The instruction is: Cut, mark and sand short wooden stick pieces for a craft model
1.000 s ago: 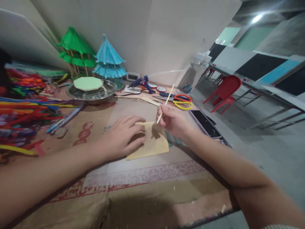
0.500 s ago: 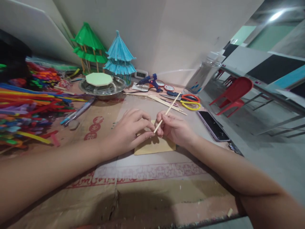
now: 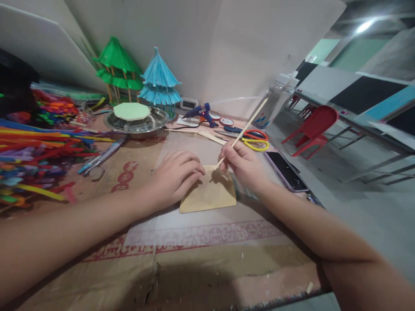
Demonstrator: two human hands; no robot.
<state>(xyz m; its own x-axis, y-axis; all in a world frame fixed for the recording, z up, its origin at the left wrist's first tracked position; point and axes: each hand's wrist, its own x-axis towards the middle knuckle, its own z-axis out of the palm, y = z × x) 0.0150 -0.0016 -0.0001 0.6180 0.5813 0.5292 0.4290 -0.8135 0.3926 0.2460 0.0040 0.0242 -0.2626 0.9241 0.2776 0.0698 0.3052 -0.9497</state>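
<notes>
Right hand [image 3: 244, 163] pinches thin wooden stick [image 3: 249, 124], low end over yellow sheet [image 3: 210, 197]. Left hand [image 3: 175, 176] loosely open, nothing gripped, at sheet's left. Possible skid of sheet, if left pressure is light.

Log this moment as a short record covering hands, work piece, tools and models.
Right hand: grips thin stick, slanted
Left hand: palm down, fingers over yellow sheet
Sheet: lying flat between the hands
Tools: glue gun, scissors
Models: green tower, blue tower
</notes>
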